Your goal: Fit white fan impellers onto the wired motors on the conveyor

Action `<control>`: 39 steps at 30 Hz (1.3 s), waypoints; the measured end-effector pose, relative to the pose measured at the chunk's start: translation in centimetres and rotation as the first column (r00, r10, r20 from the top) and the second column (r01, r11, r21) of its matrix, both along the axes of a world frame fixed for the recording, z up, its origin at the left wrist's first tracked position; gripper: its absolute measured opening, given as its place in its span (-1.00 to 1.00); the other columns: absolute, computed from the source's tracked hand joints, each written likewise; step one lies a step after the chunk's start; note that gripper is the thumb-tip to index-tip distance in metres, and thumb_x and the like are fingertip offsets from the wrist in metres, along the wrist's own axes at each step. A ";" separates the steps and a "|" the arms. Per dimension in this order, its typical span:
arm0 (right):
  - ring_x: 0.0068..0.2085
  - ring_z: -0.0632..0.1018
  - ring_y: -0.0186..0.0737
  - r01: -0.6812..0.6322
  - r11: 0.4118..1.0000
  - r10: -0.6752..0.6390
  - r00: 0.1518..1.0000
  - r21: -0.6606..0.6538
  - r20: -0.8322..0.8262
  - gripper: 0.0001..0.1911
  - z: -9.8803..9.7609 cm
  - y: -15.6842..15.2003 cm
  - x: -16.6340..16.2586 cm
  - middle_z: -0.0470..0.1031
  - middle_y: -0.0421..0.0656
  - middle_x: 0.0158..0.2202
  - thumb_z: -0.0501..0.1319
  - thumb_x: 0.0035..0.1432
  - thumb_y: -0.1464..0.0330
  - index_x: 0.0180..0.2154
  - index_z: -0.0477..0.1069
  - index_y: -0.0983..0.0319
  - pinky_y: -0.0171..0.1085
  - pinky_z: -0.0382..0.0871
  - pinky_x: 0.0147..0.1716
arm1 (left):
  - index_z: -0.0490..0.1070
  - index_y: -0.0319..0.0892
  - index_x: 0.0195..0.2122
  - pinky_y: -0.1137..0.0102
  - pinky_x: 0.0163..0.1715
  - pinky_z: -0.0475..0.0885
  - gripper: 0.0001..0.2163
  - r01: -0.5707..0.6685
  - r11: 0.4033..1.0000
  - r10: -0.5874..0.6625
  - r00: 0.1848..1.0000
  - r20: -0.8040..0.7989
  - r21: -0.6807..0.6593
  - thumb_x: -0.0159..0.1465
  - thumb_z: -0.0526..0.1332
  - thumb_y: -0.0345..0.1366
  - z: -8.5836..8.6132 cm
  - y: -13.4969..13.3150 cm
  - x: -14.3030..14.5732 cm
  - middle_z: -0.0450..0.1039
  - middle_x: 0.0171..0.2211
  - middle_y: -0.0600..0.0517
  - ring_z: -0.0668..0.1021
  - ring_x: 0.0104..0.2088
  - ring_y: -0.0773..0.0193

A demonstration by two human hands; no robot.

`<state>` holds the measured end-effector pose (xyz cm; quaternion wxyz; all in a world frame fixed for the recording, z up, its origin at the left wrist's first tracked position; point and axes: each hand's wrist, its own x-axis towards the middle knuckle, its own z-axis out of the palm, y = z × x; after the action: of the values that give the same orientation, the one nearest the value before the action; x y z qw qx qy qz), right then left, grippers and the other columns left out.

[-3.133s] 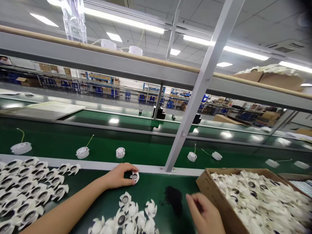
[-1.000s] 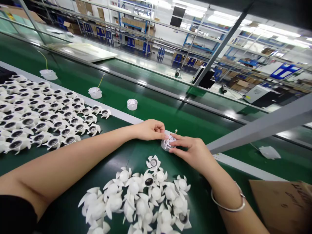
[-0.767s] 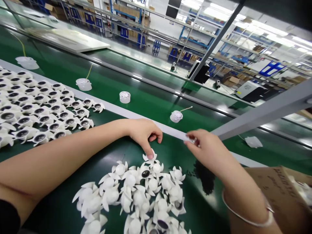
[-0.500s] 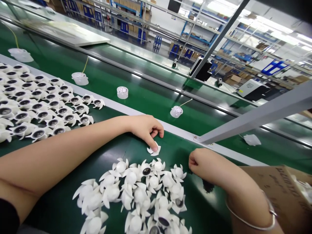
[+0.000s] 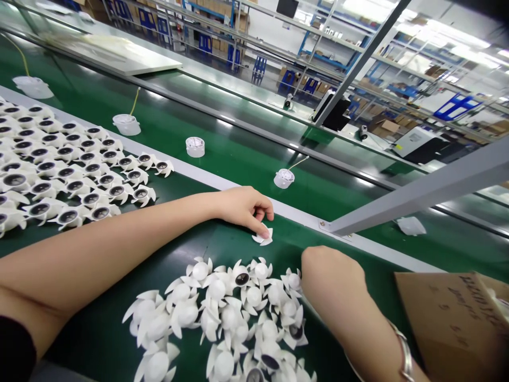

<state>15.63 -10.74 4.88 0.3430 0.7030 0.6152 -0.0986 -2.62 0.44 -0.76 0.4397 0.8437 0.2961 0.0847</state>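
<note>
My left hand rests at the near side of a white metal rail, with its fingertips curled down onto a single white plastic fan impeller on the green belt. My right hand is curled, its fingers hidden, at the right edge of a loose pile of white impellers. Several tidy rows of impellers with dark centres lie to the left of my left forearm.
White round housings, some with yellow wires, stand on the farther green belt. A brown cardboard box sits at the lower right. A grey metal strut crosses above the belt at the right.
The lone impeller has shifted right along with my left hand's fingertips. My right hand has moved slightly down and right, closer to the pile, and its fingers are now out of sight.
</note>
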 end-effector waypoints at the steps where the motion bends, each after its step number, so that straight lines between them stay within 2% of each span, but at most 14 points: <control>1: -0.27 0.61 -0.05 0.006 1.000 -0.006 1.000 0.003 0.000 -0.76 0.0 0.0 -0.2 0.54 0.08 -0.30 0.16 0.06 0.66 -0.35 0.56 0.33 -0.24 0.37 -0.37 | 0.53 -0.11 -0.14 0.49 -0.46 0.22 -0.60 -0.029 0.999 0.029 0.999 0.017 0.024 0.07 0.39 0.01 -0.2 -0.2 0.2 0.49 -0.40 0.15 0.43 -0.48 0.43; 4: -0.28 0.60 -0.06 0.019 1.000 -0.019 1.000 -0.001 0.004 -0.73 -0.1 0.0 -0.1 0.55 0.07 -0.26 0.15 0.05 0.68 -0.31 0.56 0.33 -0.22 0.36 -0.36 | 0.55 -0.09 -0.15 0.50 -0.44 0.23 -0.61 -0.062 0.992 0.058 0.998 0.039 0.108 0.08 0.38 0.03 -0.5 -0.6 0.6 0.53 -0.32 0.12 0.45 -0.42 0.41; 7: -0.23 0.59 -0.05 -0.007 1.000 0.007 1.000 0.018 -0.011 -0.75 -0.4 0.3 0.7 0.54 0.06 -0.22 0.14 0.08 0.64 -0.30 0.54 0.32 -0.24 0.30 -0.39 | 0.57 -0.06 -0.14 0.49 -0.42 0.24 -0.54 -0.014 0.982 0.009 1.000 0.029 0.190 -0.03 0.45 0.05 -0.5 -0.6 0.6 0.54 -0.27 0.13 0.45 -0.39 0.39; 10: -0.26 0.56 -0.05 -0.052 0.998 0.054 0.998 0.042 -0.045 -0.84 -0.6 0.9 2.1 0.53 0.01 -0.29 0.14 0.11 0.54 -0.39 0.48 0.28 -0.25 0.20 -0.47 | 0.59 -0.06 -0.18 0.49 -0.41 0.25 -0.59 0.019 0.970 -0.028 0.999 0.034 0.244 0.00 0.45 0.02 -0.4 -0.7 0.5 0.55 -0.26 0.12 0.45 -0.38 0.38; 13: -0.42 0.46 -0.19 -0.112 0.981 0.148 0.958 0.156 -0.244 -0.84 -0.5 1.6 3.3 0.47 -0.15 -0.45 0.10 0.13 0.49 -0.47 0.37 0.22 -0.26 0.12 -0.51 | 0.58 -0.06 -0.12 0.50 -0.40 0.27 -0.61 0.013 0.966 -0.027 0.998 0.054 0.260 0.04 0.42 -0.04 -0.5 -0.8 0.6 0.56 -0.21 0.11 0.46 -0.38 0.38; 15: -0.47 0.39 -0.28 -0.125 0.947 0.256 0.850 0.296 -0.461 -0.85 -0.9 2.2 3.6 0.42 -0.25 -0.51 0.11 0.13 0.47 -0.48 0.33 0.19 -0.29 0.13 -0.50 | 0.56 -0.06 -0.06 0.50 -0.39 0.28 -0.60 0.004 0.966 -0.023 0.997 0.071 0.260 0.06 0.41 -0.10 -0.6 -0.9 0.6 0.57 -0.19 0.11 0.47 -0.37 0.38; 17: -0.47 0.37 -0.32 -0.094 0.903 0.361 0.696 0.419 -0.620 -0.88 -1.6 2.7 3.3 0.39 -0.29 -0.51 0.14 0.11 0.46 -0.47 0.33 0.19 -0.33 0.16 -0.48 | 0.56 -0.05 -0.05 0.51 -0.40 0.28 -0.61 0.008 0.966 -0.030 0.996 0.083 0.259 0.07 0.39 -0.14 -0.7 -0.9 0.7 0.57 -0.22 0.13 0.47 -0.38 0.39; 20: -0.44 0.38 -0.33 -0.074 0.859 0.463 0.533 0.506 -0.708 -0.89 -3.2 3.2 2.8 0.40 -0.29 -0.48 0.14 0.11 0.45 -0.45 0.34 0.20 -0.35 0.18 -0.45 | 0.57 -0.05 -0.12 0.51 -0.43 0.25 -0.67 0.015 0.966 -0.039 0.995 0.089 0.257 0.07 0.38 -0.16 -0.8 -0.9 0.8 0.56 -0.28 0.16 0.46 -0.39 0.39; 22: -0.41 0.39 -0.32 -0.093 0.840 0.502 0.506 0.534 -0.701 -0.90 -4.0 3.3 2.5 0.40 -0.27 -0.45 0.15 0.12 0.46 -0.45 0.34 0.21 -0.34 0.20 -0.42 | 0.57 -0.06 -0.16 0.50 -0.45 0.23 -0.69 0.011 0.968 -0.034 0.996 0.086 0.253 0.06 0.38 -0.17 -0.8 -0.8 0.8 0.55 -0.32 0.16 0.46 -0.41 0.39; 27: -0.38 0.42 -0.26 -0.185 0.768 0.583 0.596 0.613 -0.552 -0.91 -4.7 3.4 2.4 0.42 -0.19 -0.37 0.18 0.14 0.48 -0.41 0.39 0.24 -0.31 0.21 -0.41 | 0.57 -0.05 -0.17 0.50 -0.47 0.21 -0.70 0.014 0.972 -0.034 0.996 0.078 0.236 0.04 0.37 -0.17 -0.8 -0.7 0.8 0.54 -0.34 0.17 0.45 -0.42 0.39; 32: -0.37 0.47 -0.26 -0.262 0.717 0.638 0.621 0.646 -0.456 -0.92 -4.9 3.4 2.4 0.45 -0.17 -0.34 0.21 0.20 0.47 -0.36 0.45 0.26 -0.32 0.23 -0.42 | 0.57 -0.05 -0.17 0.49 -0.47 0.21 -0.70 0.016 0.976 -0.032 0.997 0.070 0.218 0.04 0.37 -0.17 -0.7 -0.6 0.8 0.53 -0.34 0.16 0.46 -0.42 0.38; 37: -0.43 0.49 -0.21 -0.465 0.616 0.722 0.655 0.636 -0.221 -0.85 -4.1 2.4 1.3 0.49 -0.12 -0.34 0.17 0.27 0.45 -0.29 0.53 0.29 -0.25 0.17 -0.46 | 0.58 -0.05 -0.15 0.50 -0.45 0.24 -0.68 0.006 0.973 -0.026 0.996 0.083 0.230 0.03 0.38 -0.17 -0.8 -0.6 0.9 0.54 -0.32 0.15 0.47 -0.40 0.39; 39: -0.45 0.49 -0.18 -0.545 0.603 0.736 0.663 0.583 -0.141 -0.81 -3.2 1.6 0.5 0.50 -0.10 -0.37 0.15 0.26 0.48 -0.26 0.56 0.30 -0.23 0.15 -0.46 | 0.59 -0.04 -0.12 0.50 -0.44 0.26 -0.65 -0.002 0.973 -0.020 0.996 0.091 0.231 0.03 0.39 -0.18 -1.0 -0.6 0.9 0.55 -0.30 0.15 0.46 -0.41 0.40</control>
<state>16.12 -9.16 1.66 0.0419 0.4594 0.8849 0.0643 -1.72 -0.21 -1.73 0.3524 0.8855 0.2599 0.1554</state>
